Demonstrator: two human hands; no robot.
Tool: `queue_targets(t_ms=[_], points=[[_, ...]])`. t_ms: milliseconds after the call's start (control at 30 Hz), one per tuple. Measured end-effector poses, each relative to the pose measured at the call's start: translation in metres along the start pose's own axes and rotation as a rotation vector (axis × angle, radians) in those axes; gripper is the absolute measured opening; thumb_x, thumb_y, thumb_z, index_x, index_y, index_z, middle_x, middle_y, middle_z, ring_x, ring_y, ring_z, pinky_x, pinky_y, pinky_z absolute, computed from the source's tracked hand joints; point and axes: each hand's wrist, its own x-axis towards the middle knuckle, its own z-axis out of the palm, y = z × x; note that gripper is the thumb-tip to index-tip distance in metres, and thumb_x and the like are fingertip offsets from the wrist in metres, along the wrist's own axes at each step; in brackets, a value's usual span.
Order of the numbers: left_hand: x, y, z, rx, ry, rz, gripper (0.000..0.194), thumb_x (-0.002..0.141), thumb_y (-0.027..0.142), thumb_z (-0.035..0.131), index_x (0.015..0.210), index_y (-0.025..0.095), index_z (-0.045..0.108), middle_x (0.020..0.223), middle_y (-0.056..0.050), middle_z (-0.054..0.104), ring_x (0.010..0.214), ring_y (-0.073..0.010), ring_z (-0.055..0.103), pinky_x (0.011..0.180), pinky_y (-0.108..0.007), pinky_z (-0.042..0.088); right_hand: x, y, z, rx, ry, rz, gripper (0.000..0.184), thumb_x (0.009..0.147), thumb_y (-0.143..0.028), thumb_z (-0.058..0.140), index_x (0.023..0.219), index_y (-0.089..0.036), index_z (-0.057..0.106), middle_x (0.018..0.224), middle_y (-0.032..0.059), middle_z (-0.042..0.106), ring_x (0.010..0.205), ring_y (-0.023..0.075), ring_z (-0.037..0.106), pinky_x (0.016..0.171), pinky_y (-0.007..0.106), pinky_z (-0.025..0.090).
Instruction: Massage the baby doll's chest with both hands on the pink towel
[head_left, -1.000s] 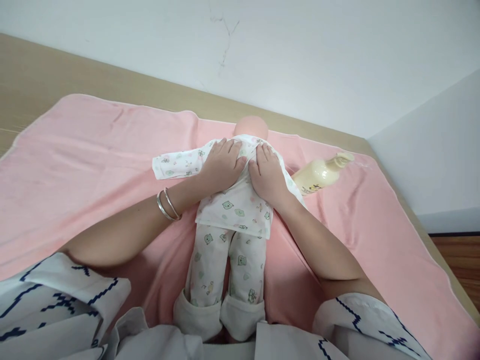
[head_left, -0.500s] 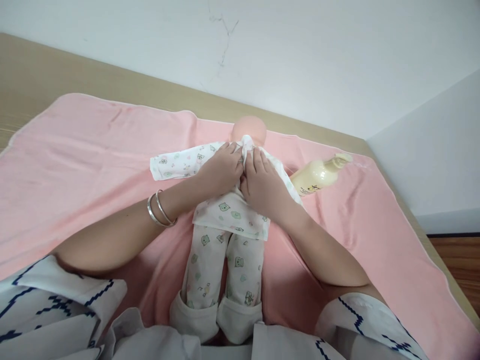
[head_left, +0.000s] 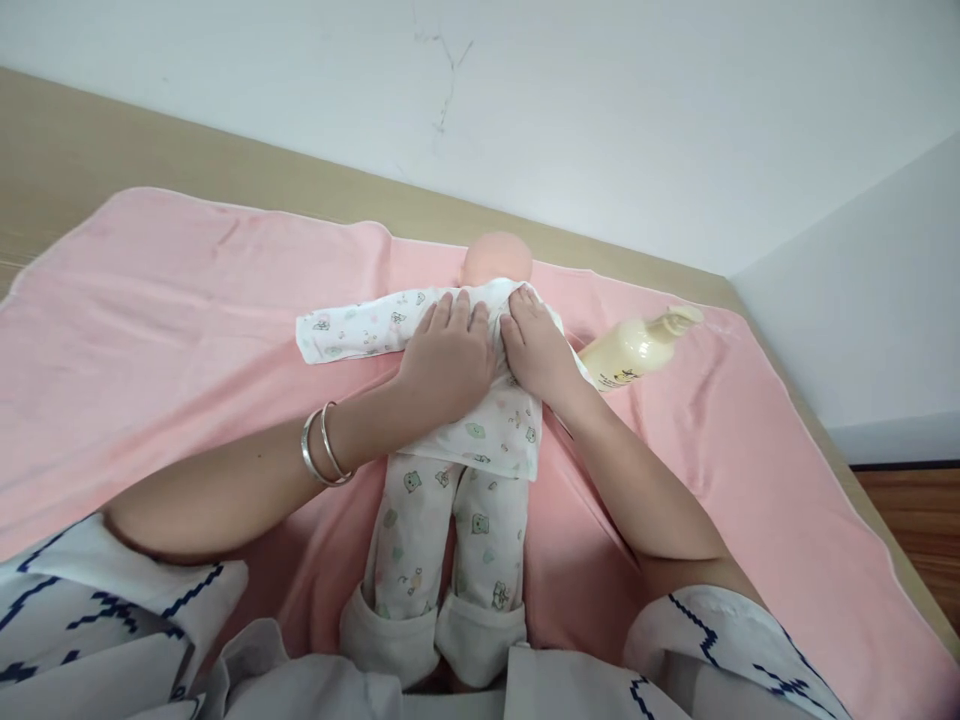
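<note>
A baby doll lies on its back on a pink towel, dressed in a white printed top and matching trousers. My left hand lies flat on the doll's chest, fingers stretched toward the collar. My right hand rests beside it on the top, fingers pressed on the cloth near the neck. An empty sleeve of the top stretches out to the left. Two silver bangles sit on my left wrist.
A cream pump bottle lies on its side on the towel just right of the doll. The towel covers a wooden table set against a white wall. A wooden floor shows at the far right.
Both hands had drawn together at the top's collar half a second ago. They have now spread flat over the doll's chest, the left sliding slightly down.
</note>
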Motion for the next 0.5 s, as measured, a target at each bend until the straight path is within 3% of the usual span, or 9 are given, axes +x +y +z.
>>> queue_targets(t_ms=[167, 300, 400, 500], points=[[0.008, -0.01, 0.003, -0.014, -0.007, 0.121, 0.055, 0.108, 0.024, 0.028, 0.153, 0.001, 0.05, 0.163, -0.025, 0.051, 0.158, -0.0366, 0.042, 0.13, -0.056, 0.035, -0.007, -0.003, -0.001, -0.1, -0.062, -0.036, 0.071, 0.108, -0.034, 0.028, 0.165, 0.008, 0.026, 0.177, 0.0286, 0.025, 0.169, 0.0357, 0.019, 0.14, 0.056, 0.019], [0.03, -0.031, 0.009, 0.036, 0.057, 0.299, 0.047, 0.101, 0.011, 0.027, 0.111, 0.006, 0.073, 0.12, -0.022, 0.073, 0.123, -0.0352, 0.064, 0.113, -0.055, 0.05, -0.03, -0.025, 0.0, -0.225, -0.059, -0.12, 0.068, 0.108, -0.031, 0.029, 0.165, 0.007, 0.03, 0.175, 0.0313, 0.026, 0.168, 0.0416, 0.021, 0.137, 0.062, 0.023], [0.04, -0.043, 0.016, 0.066, 0.072, 0.293, 0.046, 0.1, 0.011, 0.026, 0.095, 0.011, 0.072, 0.105, -0.02, 0.072, 0.105, -0.0332, 0.065, 0.098, -0.052, 0.055, -0.045, -0.04, 0.002, -0.26, -0.05, -0.123, 0.066, 0.109, -0.032, 0.032, 0.165, 0.002, 0.033, 0.176, 0.0292, 0.026, 0.167, 0.0452, 0.02, 0.133, 0.067, 0.027], [0.042, -0.045, 0.021, -0.005, 0.09, 0.206, 0.046, 0.103, 0.015, 0.023, 0.104, 0.01, 0.069, 0.114, -0.023, 0.071, 0.109, -0.034, 0.064, 0.102, -0.053, 0.053, -0.045, -0.042, 0.002, -0.225, -0.062, -0.105, 0.065, 0.109, -0.033, 0.033, 0.165, 0.0, 0.035, 0.177, 0.026, 0.027, 0.168, 0.0435, 0.019, 0.134, 0.067, 0.027]])
